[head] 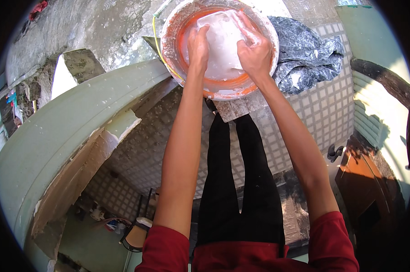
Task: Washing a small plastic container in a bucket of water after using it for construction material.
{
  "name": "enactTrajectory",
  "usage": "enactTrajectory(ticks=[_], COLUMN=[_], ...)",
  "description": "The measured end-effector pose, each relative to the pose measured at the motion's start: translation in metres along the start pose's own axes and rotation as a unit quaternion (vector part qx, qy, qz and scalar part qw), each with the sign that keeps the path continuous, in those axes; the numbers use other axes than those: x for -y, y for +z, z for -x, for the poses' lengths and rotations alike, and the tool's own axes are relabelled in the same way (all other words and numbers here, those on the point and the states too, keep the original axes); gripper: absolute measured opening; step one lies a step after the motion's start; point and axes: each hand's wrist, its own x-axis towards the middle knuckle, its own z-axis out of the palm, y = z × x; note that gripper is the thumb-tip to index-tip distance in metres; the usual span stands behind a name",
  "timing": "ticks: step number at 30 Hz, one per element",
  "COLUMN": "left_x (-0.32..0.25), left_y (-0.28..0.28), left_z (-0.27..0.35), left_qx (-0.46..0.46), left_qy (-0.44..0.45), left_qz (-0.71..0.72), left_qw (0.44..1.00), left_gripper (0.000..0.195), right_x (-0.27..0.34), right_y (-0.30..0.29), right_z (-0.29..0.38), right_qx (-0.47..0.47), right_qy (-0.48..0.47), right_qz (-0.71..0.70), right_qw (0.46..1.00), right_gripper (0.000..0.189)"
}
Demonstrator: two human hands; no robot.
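Note:
A round orange basin (222, 92), crusted with white residue, stands before me. Both hands are inside its rim, on a whitish, wet, roughly rectangular piece (222, 44) that may be a plastic container. My left hand (198, 46) grips the left side, its thumb along the edge. On the right side my right hand (255, 51) holds on, its fingers coated in white and stretched towards the far corner. Glare and the white coating blur the shape of the piece. Where it ends and any cloudy liquid in the basin begins, I cannot tell.
A crumpled dark marbled plastic sheet (302, 54) lies right of the basin. A yellow cord (156, 39) hangs over its left rim. A broken-edged pale green wall (89, 98) curves along the left. Below are a tiled floor (313, 102) and a stool (136, 235).

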Motion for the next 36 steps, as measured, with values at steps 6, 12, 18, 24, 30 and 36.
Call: enactTrajectory(ticks=[6, 12, 18, 24, 30, 36], left_x=[-0.025, -0.022, -0.040, -0.034, -0.033, -0.031], left_y=[-0.007, -0.013, -0.016, -0.014, -0.011, -0.013], left_z=[0.008, 0.008, 0.013, -0.002, -0.007, -0.007], left_qx=[0.046, 0.018, 0.062, 0.089, 0.108, 0.093], left_qy=[-0.013, 0.140, 0.172, 0.119, 0.089, 0.092], left_qz=[0.107, -0.087, -0.243, -0.308, -0.321, -0.328], left_qw=[0.993, 0.986, 0.953, 0.940, 0.937, 0.936], left_gripper=[0.024, 0.026, 0.028, 0.032, 0.033, 0.034], right_x=[-0.009, -0.003, -0.010, -0.016, -0.018, -0.016], right_y=[-0.004, -0.005, -0.012, 0.004, 0.020, 0.025], right_z=[-0.007, -0.013, -0.049, -0.053, -0.051, -0.049], right_qx=[0.003, 0.043, 0.211, 0.207, 0.156, 0.147], right_qy=[0.089, 0.154, 0.116, 0.194, 0.234, 0.256], right_qz=[-0.112, 0.013, 0.254, 0.225, 0.256, 0.214], right_qw=[0.990, 0.987, 0.937, 0.932, 0.925, 0.931], right_gripper=[0.057, 0.058, 0.044, 0.039, 0.035, 0.040])
